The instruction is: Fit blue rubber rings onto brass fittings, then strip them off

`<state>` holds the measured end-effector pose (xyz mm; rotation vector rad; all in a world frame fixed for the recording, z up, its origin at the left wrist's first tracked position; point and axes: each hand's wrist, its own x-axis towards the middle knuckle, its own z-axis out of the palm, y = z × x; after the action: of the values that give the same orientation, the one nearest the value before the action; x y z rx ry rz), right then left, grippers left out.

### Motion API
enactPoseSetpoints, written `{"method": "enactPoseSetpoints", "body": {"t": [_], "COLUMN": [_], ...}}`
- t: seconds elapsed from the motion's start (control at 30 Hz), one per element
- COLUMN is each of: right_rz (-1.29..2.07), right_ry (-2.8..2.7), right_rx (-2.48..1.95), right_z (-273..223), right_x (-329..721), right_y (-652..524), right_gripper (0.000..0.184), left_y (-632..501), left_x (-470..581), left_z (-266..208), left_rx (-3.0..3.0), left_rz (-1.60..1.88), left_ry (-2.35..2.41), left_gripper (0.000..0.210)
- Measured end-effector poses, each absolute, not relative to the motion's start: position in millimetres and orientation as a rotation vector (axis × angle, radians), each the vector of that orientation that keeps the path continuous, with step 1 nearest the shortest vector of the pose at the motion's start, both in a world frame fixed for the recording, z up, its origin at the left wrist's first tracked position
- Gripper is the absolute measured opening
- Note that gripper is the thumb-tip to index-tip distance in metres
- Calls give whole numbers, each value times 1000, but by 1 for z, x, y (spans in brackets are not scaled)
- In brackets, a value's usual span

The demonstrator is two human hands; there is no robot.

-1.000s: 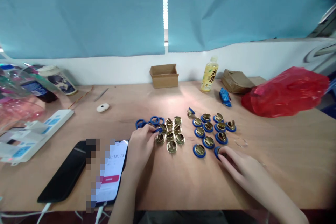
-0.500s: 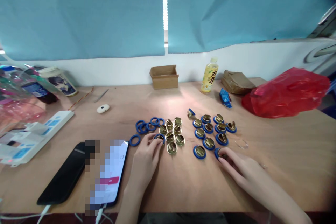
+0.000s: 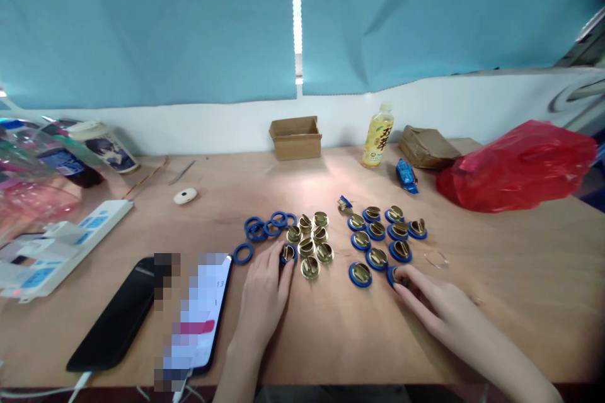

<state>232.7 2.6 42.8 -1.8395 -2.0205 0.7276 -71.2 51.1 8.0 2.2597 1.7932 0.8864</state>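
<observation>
My left hand (image 3: pixel 267 289) is closed around a gold-coloured round fitting (image 3: pixel 288 254) with a blue ring about it, pinched between thumb and fingers at the table. To its right sit several bare gold fittings (image 3: pixel 309 267), each with a half-round tab on top. Behind and left of that hand lie several loose blue rings (image 3: pixel 243 254). My right hand (image 3: pixel 437 302) grips another blue-ringed fitting (image 3: pixel 392 276), partly hidden by the fingers. Several more ringed fittings (image 3: pixel 377 258) are grouped just left of and beyond it; a small one (image 3: pixel 345 204) lies tipped on its side.
Two phones (image 3: pixel 116 315) (image 3: pixel 203 308) on cables and a white power strip (image 3: pixel 94 233) lie at left. Farther back are bottles (image 3: pixel 70 160), a cardboard box (image 3: pixel 297 146), a yellow drink bottle (image 3: pixel 378 137), a blue packet (image 3: pixel 406 176) and a red bag (image 3: pixel 515 170).
My left fingers have shifted slightly on the ringed fitting, and its gold top now shows more upright between them. My right hand has stayed in place.
</observation>
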Motion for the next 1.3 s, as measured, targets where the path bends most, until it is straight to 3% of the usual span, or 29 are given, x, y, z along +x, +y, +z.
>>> {"method": "enactPoseSetpoints", "body": {"t": [0.27, 0.43, 0.53, 0.73, 0.9, 1.3], "right_rz": [712, 568, 494, 871, 1197, 1259], "right_ry": [-1991, -1916, -1814, -1760, -1574, -1170], "right_rx": [-1814, -1818, -1732, -1448, -1329, -1139], "right_z": [39, 42, 47, 35, 24, 21], "right_x": [235, 235, 217, 145, 121, 129], "right_y": [3, 3, 0, -13, -20, -4], "right_gripper": [27, 38, 26, 21, 38, 26], "left_y": [48, 37, 19, -16, -24, -8], "left_x": [-75, -78, -78, -65, -45, -17], "left_z": [9, 4, 1, -1, 7, 19], "left_rx": [2129, 2053, 2005, 1766, 1690, 1164], "left_rz": [886, 958, 1043, 1199, 1275, 1233], "left_ry": [1769, 1779, 1760, 1601, 1486, 1046], "left_gripper": [29, 31, 31, 32, 31, 38]}}
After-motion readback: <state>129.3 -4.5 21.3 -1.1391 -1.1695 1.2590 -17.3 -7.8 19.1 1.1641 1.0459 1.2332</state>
